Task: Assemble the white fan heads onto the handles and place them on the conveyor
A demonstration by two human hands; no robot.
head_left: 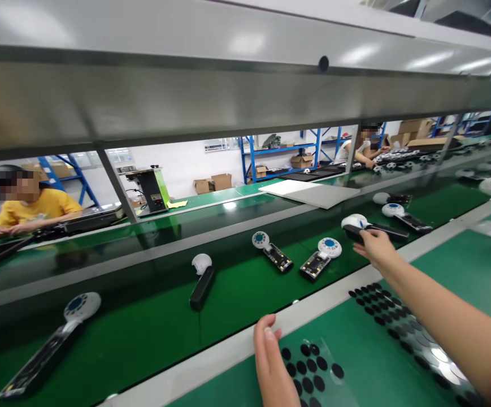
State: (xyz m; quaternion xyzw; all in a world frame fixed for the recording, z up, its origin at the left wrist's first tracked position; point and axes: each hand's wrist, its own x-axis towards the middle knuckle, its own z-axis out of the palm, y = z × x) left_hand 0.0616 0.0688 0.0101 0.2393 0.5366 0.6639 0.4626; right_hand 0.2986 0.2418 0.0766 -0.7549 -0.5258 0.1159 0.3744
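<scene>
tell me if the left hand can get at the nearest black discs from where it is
Probably yes: the left hand looks empty and is right beside those black discs, which lie uncovered on the near green surface side, with nothing visible in between.

Belt (143, 333): green
Devices (201, 287) on belt: white and black, some blue-centred
Stickers (307, 385) before belt: black dots
Shirt (59, 206) beyond belt: yellow

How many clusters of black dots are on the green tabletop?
2: one cluster just right of the left hand, the other cluster beside the right forearm, which may hide some dots.
</scene>
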